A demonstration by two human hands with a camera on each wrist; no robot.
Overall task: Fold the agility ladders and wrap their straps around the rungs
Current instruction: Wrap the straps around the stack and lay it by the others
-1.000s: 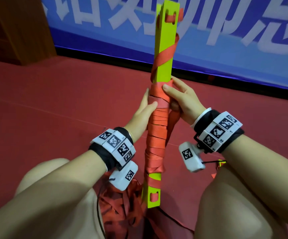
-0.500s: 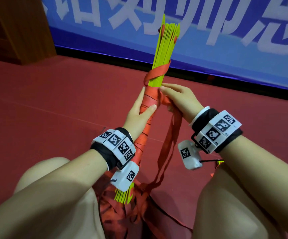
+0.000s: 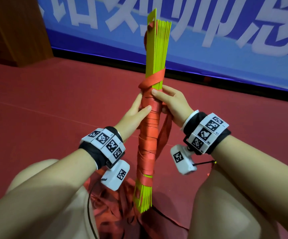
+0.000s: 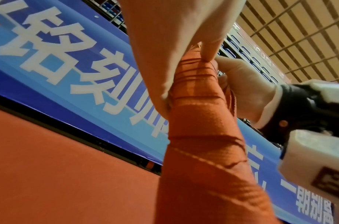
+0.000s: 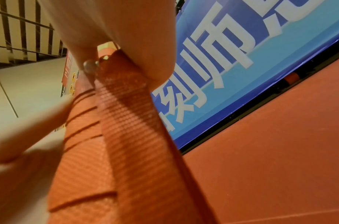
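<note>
A stack of yellow-green ladder rungs [image 3: 157, 47] stands upright between my knees, edge-on to the head camera. Red strap [image 3: 149, 133] is wound many times round its middle, with one diagonal turn [image 3: 154, 78] above the hands. My left hand [image 3: 136, 112] grips the wrapped bundle [image 4: 195, 94] from the left, thumb across the front. My right hand [image 3: 170, 102] holds the bundle from the right and grips the loose red strap [image 5: 126, 97], which hangs down as a loop [image 3: 164, 135] beside the stack. Both palms are hidden behind the bundle.
More red strap [image 3: 115, 211] lies piled on the red floor [image 3: 53, 100] between my bare knees. A blue banner with white characters [image 3: 208, 28] runs along the wall ahead. A wooden panel [image 3: 17, 30] stands at the back left.
The rung stack has turned from flat face to edge-on and has straightened upright. Another diagonal turn of strap sits above the hands. Both hands stay at the bundle's middle.
</note>
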